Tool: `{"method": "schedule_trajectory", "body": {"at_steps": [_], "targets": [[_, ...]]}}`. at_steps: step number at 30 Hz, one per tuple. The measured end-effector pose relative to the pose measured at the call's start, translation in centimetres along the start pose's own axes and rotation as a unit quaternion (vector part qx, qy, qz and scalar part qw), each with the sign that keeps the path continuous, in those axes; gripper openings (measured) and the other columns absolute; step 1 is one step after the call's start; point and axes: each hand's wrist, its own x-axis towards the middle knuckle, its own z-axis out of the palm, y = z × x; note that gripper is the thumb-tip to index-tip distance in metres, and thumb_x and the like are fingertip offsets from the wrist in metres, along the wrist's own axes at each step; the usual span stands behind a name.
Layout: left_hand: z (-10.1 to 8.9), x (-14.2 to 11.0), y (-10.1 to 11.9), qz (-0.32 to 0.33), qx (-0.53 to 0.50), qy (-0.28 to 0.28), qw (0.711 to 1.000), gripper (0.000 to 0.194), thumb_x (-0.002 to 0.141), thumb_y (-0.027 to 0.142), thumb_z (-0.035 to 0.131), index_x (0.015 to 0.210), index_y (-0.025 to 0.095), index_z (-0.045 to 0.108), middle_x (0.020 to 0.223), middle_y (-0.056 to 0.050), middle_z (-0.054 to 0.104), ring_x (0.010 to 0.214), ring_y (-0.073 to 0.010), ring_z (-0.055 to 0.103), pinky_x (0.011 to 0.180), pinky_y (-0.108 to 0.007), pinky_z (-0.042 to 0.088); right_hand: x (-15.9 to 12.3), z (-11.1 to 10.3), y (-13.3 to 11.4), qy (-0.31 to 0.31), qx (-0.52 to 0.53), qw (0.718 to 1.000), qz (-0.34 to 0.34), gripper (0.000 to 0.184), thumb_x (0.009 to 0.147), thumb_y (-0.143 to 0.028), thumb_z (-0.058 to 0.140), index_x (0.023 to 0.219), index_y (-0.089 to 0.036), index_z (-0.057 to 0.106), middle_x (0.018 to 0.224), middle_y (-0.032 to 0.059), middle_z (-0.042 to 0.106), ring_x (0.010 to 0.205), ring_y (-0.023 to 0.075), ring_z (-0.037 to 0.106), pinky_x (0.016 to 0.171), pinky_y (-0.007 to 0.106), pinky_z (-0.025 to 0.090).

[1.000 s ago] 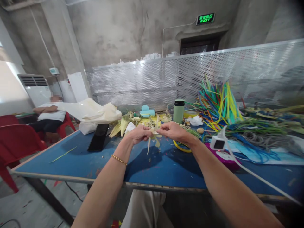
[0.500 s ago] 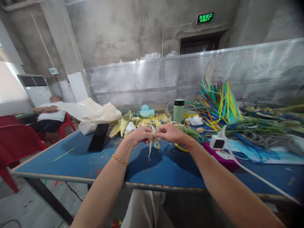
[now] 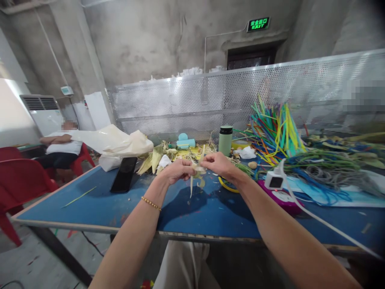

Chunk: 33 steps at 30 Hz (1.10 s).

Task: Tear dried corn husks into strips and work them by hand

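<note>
My left hand (image 3: 179, 171) pinches a small bundle of pale husk strips (image 3: 199, 170) above the front middle of the table. One strip hangs down below the fingers, and a curled piece dangles beside it. Close on the right, my right hand (image 3: 220, 163) has thumb and forefinger pressed together at the bundle's edge, with a thin strip end standing up there. Its exact grip is small and partly hidden. Behind the hands lie dried husks (image 3: 157, 157) and a yellowish heap of plant scraps (image 3: 192, 153).
Left on the blue table (image 3: 99, 212) lie a black phone (image 3: 124, 174) and a white plastic bag (image 3: 120, 142). A green bottle (image 3: 225, 140), colourful strips (image 3: 279, 128) and a purple power socket (image 3: 281, 198) with a white cable stand right. A person (image 3: 61, 144) sits far left.
My right hand has shifted slightly right, away from my left. The pale strips between them have turned, and one piece now lies more sideways. My left hand stays almost in place.
</note>
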Motion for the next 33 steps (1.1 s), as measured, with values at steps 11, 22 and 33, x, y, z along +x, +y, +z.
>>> {"method": "schedule_trajectory", "body": {"at_steps": [11, 22, 33], "targets": [[-0.1, 0.7, -0.2, 0.033, -0.072, 0.06, 0.995, 0.02, 0.059, 0.017, 0.073, 0.06, 0.013, 0.053, 0.054, 0.004, 0.047, 0.044, -0.0036, 0.041, 0.043, -0.02, 0.028, -0.2, -0.6, -1.0, 0.142, -0.102, 0.981, -0.085, 0.026, 0.084, -0.035, 0.054, 0.074, -0.015, 0.067, 0.075, 0.0055, 0.064, 0.064, 0.0128, 0.051, 0.061, 0.025, 0.037], [0.5, 0.4, -0.4, 0.028, -0.042, 0.036, 0.998, 0.033, 0.054, 0.029, 0.083, 0.065, 0.012, 0.057, 0.054, 0.003, 0.052, 0.048, -0.0075, 0.05, 0.048, -0.022, 0.037, 0.0, 0.3, -0.6, 0.046, -0.091, 0.99, -0.095, 0.009, 0.075, -0.02, 0.061, 0.073, -0.015, 0.068, 0.07, 0.0025, 0.063, 0.065, 0.0125, 0.052, 0.064, 0.024, 0.038], [0.1, 0.0, -0.3, 0.002, -0.005, -0.011, 1.0, 0.036, 0.064, 0.042, 0.077, 0.061, 0.011, 0.059, 0.056, -0.006, 0.062, 0.05, -0.0108, 0.056, 0.053, -0.024, 0.041, -0.3, -0.1, -0.9, -0.004, -0.104, 0.99, -0.098, 0.012, 0.074, -0.021, 0.058, 0.069, -0.015, 0.067, 0.065, 0.0008, 0.061, 0.061, 0.0117, 0.051, 0.059, 0.024, 0.036]]}}
